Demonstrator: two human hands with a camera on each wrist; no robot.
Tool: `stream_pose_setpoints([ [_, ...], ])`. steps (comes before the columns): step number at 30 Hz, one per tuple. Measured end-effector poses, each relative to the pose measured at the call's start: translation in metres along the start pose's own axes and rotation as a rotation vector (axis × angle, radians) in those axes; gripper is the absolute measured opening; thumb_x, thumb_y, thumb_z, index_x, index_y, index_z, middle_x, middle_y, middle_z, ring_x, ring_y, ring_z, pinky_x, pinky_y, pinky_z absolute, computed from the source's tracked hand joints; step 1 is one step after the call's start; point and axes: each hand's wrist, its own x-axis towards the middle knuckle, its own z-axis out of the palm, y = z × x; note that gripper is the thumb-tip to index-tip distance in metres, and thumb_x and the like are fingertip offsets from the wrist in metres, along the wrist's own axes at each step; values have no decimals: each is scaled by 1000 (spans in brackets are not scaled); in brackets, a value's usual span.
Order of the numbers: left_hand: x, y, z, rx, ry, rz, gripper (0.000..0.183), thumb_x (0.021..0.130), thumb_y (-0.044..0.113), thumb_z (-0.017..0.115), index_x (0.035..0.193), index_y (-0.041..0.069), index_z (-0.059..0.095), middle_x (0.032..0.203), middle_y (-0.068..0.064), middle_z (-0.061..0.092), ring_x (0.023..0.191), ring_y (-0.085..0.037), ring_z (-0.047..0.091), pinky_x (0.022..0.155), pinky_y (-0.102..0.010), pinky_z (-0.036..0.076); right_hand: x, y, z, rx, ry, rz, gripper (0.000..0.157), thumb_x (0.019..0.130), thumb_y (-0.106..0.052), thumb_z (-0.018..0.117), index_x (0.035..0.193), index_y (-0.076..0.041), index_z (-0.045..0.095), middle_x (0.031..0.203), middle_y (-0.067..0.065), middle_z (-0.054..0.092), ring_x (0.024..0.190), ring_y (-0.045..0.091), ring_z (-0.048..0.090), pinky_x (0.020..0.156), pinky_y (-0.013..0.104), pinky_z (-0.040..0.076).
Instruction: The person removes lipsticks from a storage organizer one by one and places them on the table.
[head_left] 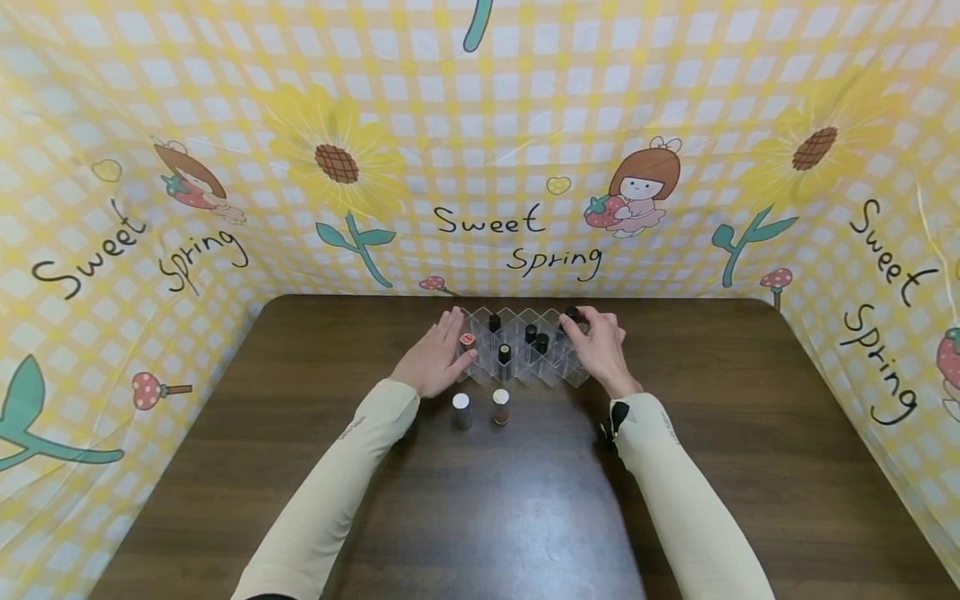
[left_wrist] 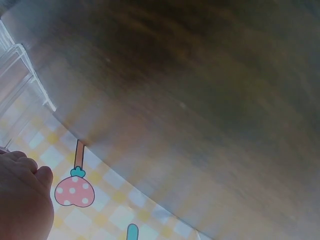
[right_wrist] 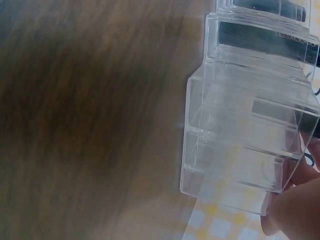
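A clear plastic lipstick organizer [head_left: 517, 379] with diamond-shaped compartments stands toward the back of the table. Several black-capped lipsticks [head_left: 504, 353] stand upright in it, and one with a red top [head_left: 467, 340] is at its left end. My left hand [head_left: 433, 357] rests against the organizer's left end, fingers straight and thumb over its front corner. At the back right compartment, my right hand [head_left: 600, 346] pinches a black-capped lipstick [head_left: 573, 313] between thumb and fingers. In the right wrist view, a dark tube [right_wrist: 275, 111] shows through the clear wall near these fingers.
Two tubes with white tops stand in front of the organizer, one grey [head_left: 462, 412] and one brownish [head_left: 501, 408]. The dark wooden table [head_left: 510, 517] ends at a yellow checked cloth [head_left: 480, 150] that rises behind and at both sides.
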Motion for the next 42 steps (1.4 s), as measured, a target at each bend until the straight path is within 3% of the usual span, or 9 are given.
stream_pose_setpoints([
  [5, 0, 0, -1, 8, 1, 0, 78, 101, 56, 23, 155, 3, 4, 164, -11, 0, 152, -26, 3, 124, -40, 12, 1, 0, -1, -5, -43, 10, 37, 94, -37, 61, 112, -5, 64, 112, 15, 67, 115, 31, 43, 104, 52, 18],
  [14, -1, -2, -1, 9, -7, -5, 79, 101, 57, 22, 155, 3, 4, 164, -11, 0, 152, -26, 2, 124, -40, 11, 3, 0, -2, -42, -72, 18, 35, 87, -17, 71, 118, -2, 62, 117, 17, 67, 118, 32, 43, 104, 53, 20],
  [42, 0, -1, 0, 14, 4, 11, 81, 100, 60, 19, 155, 2, 5, 164, -13, 3, 152, -28, 3, 123, -42, 13, 2, 1, -1, -29, -24, 6, 28, 90, -23, 69, 109, -4, 66, 109, 15, 69, 114, 32, 45, 102, 53, 20],
])
